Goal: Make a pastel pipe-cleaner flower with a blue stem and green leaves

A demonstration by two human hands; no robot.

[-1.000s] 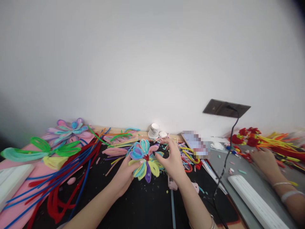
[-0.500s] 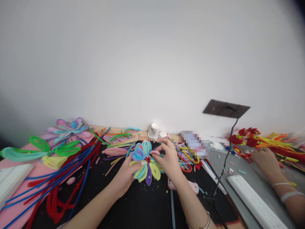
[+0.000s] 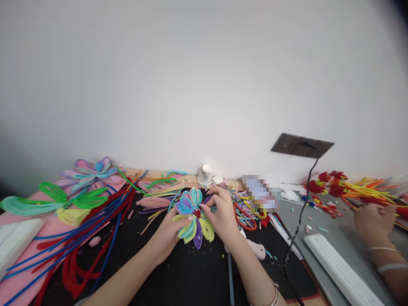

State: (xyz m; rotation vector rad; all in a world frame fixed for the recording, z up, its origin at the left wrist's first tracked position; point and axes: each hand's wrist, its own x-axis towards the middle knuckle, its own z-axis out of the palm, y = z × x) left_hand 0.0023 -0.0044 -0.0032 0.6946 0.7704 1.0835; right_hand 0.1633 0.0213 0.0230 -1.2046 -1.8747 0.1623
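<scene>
Right of the flower's [image 3: 197, 213] centre, the right hand [image 3: 223, 212] — splayed a second ago — pinches a pink petal [image 3: 205, 208], likely shaping it; the left hand [image 3: 167, 234] pinches the left side.

A cup [image 3: 205, 175] is standing behind the flower [image 3: 197, 213], pipe cleaners [image 3: 106, 212] are lying to the flower's left, and a wall socket [image 3: 290, 144] is sitting to its right.

There is one held flower [image 3: 197, 213], one cup [image 3: 206, 175], and one wall plate [image 3: 291, 143].
</scene>
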